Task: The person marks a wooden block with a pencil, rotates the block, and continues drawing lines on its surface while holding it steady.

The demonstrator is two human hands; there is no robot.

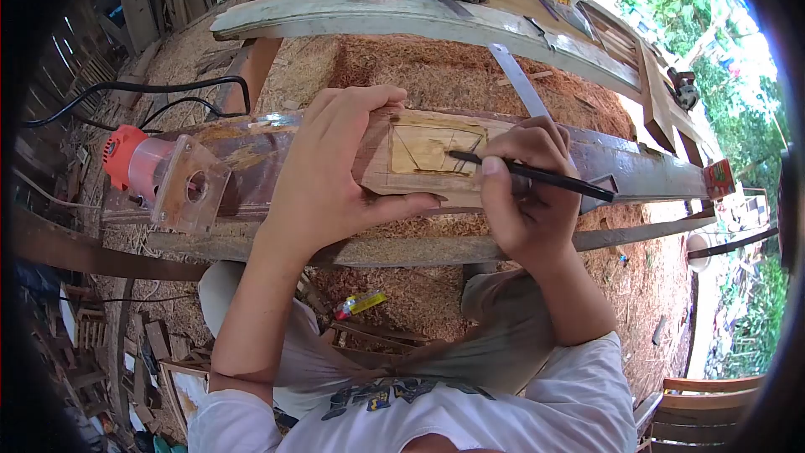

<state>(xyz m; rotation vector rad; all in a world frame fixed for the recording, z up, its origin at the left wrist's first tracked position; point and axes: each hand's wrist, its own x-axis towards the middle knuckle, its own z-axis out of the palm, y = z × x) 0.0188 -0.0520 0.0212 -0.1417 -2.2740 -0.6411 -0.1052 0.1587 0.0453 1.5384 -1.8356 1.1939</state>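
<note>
While the left hand (323,176) clamps the wooden block (419,155) down on the long timber (646,169), its grip wrapped over the block's left end, the right hand (524,193) holds a black pencil (537,174) in a narrow fingertip grip. The tip rests on the block's pale face, among straight pencilled lines. Judgement: marking-out is the step in hand. The next stroke calls for the block held dead still and the tip kept true to its line. A steel rule (520,82) lies just behind the right hand, unused. An orange router (138,164) sits on the timber, well left of the block.
</note>
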